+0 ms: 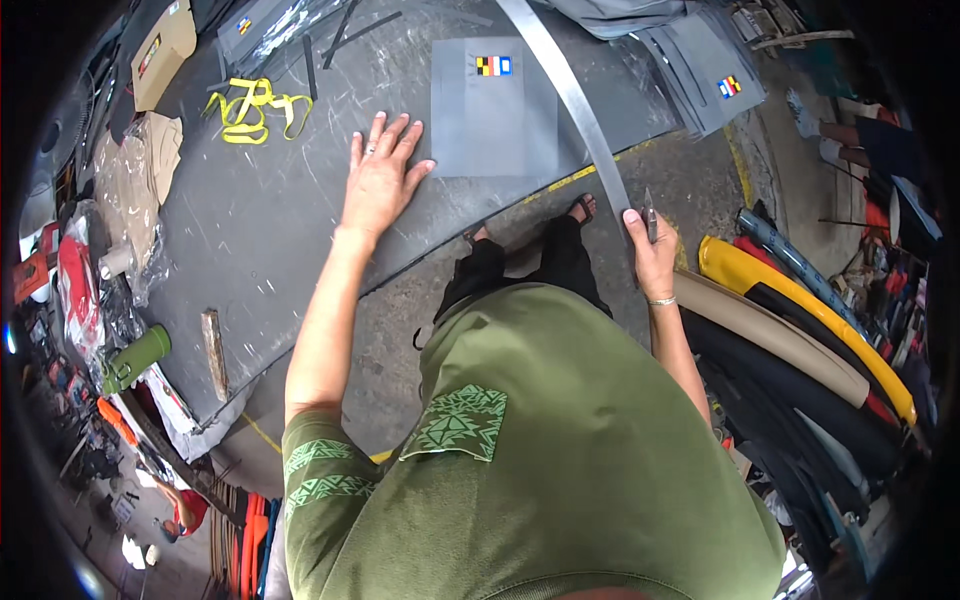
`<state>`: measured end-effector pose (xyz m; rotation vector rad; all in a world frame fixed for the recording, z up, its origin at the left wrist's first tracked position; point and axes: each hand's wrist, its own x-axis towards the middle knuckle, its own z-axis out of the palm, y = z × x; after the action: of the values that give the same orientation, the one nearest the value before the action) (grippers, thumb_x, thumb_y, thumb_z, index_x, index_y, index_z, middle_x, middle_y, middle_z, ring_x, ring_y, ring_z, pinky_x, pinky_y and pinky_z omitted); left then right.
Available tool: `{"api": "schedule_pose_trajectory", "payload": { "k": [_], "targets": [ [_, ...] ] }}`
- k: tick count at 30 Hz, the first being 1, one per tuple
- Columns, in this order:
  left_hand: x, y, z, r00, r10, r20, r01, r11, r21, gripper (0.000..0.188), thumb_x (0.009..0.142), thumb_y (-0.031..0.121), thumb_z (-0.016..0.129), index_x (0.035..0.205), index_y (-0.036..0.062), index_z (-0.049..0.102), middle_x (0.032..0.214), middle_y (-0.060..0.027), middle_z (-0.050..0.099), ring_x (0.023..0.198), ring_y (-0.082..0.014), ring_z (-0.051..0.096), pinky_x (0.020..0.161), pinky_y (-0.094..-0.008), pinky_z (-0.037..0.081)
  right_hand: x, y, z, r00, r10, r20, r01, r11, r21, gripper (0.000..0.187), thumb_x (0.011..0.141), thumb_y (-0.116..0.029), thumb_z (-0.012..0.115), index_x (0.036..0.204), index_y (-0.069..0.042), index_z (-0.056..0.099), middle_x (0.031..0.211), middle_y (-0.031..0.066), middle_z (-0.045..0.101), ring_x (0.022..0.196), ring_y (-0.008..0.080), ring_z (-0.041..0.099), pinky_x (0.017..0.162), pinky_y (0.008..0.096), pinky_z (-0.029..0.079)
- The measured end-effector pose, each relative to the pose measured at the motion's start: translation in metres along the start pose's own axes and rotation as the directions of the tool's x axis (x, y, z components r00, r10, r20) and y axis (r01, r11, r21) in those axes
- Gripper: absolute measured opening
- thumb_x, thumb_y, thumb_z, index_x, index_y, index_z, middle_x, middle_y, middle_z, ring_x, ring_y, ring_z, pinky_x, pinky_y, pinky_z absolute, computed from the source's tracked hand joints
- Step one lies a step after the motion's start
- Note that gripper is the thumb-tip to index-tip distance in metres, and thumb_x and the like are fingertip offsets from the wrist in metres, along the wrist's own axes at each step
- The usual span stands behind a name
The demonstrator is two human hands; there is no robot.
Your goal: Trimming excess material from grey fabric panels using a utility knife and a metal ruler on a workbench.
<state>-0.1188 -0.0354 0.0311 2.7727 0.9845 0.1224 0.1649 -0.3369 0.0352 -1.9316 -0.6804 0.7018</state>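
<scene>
My left hand lies flat with fingers spread on the dark worktable, beside a grey rectangular sheet. The thumb tip is at the sheet's left edge. A small patch of coloured squares shows near the top of that sheet. My right hand is closed at the near end of a long metal straightedge, past the table's front edge. The straightedge slants up over the table, to the right of the sheet. A slim pointed tool, perhaps a knife, also sticks up from the right hand.
Yellow strapping lies on the table's left, with a cardboard box behind it. More grey sheets rest at the back right. A wooden stick and a green roll are near left. Large rolls crowd my right side.
</scene>
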Motion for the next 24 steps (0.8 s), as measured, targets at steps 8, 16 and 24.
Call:
{"api": "schedule_pose_trajectory", "payload": {
  "k": [8, 16, 24],
  "targets": [
    [0.010, 0.064, 0.005, 0.978, -0.153, -0.142, 0.087, 0.918, -0.387, 0.051, 0.093, 0.025, 0.073, 0.137, 0.0033, 0.061, 0.130, -0.0182, 0.059, 0.122, -0.0384, 0.058, 0.106, -0.0496, 0.046, 0.010, 0.005, 0.028, 0.995, 0.089, -0.033, -0.084, 0.989, 0.120, 0.032, 0.096, -0.029, 0.077, 0.099, 0.002, 0.074, 0.087, 0.0006, 0.073, 0.084, 0.0066, 0.059, 0.080, 0.0277, 0.051],
    [0.017, 0.021, 0.012, 0.987, -0.105, -0.119, 0.090, 0.988, -0.124, 0.091, 0.084, 0.066, 0.072, 0.153, 0.0114, 0.048, 0.162, -0.0115, 0.040, 0.155, -0.0395, 0.025, 0.123, -0.0641, 0.020, 0.011, 0.003, 0.029, 0.997, 0.070, -0.018, -0.067, 0.987, 0.149, 0.034, 0.096, -0.030, 0.077, 0.097, 0.003, 0.073, 0.087, 0.0012, 0.072, 0.085, 0.0069, 0.059, 0.082, 0.0282, 0.051],
    [0.018, 0.045, 0.028, 0.989, -0.112, -0.100, 0.101, 0.989, -0.112, 0.093, 0.082, 0.071, 0.069, 0.152, 0.0132, 0.050, 0.163, -0.0101, 0.040, 0.155, -0.0380, 0.026, 0.122, -0.0685, 0.016, -0.005, -0.022, 0.029, 0.998, 0.038, 0.042, -0.042, 0.995, 0.093, 0.026, 0.098, -0.024, 0.074, 0.093, 0.000, 0.068, 0.080, -0.0026, 0.061, 0.077, 0.0056, 0.051, 0.072, 0.0259, 0.047]
  ]
}}
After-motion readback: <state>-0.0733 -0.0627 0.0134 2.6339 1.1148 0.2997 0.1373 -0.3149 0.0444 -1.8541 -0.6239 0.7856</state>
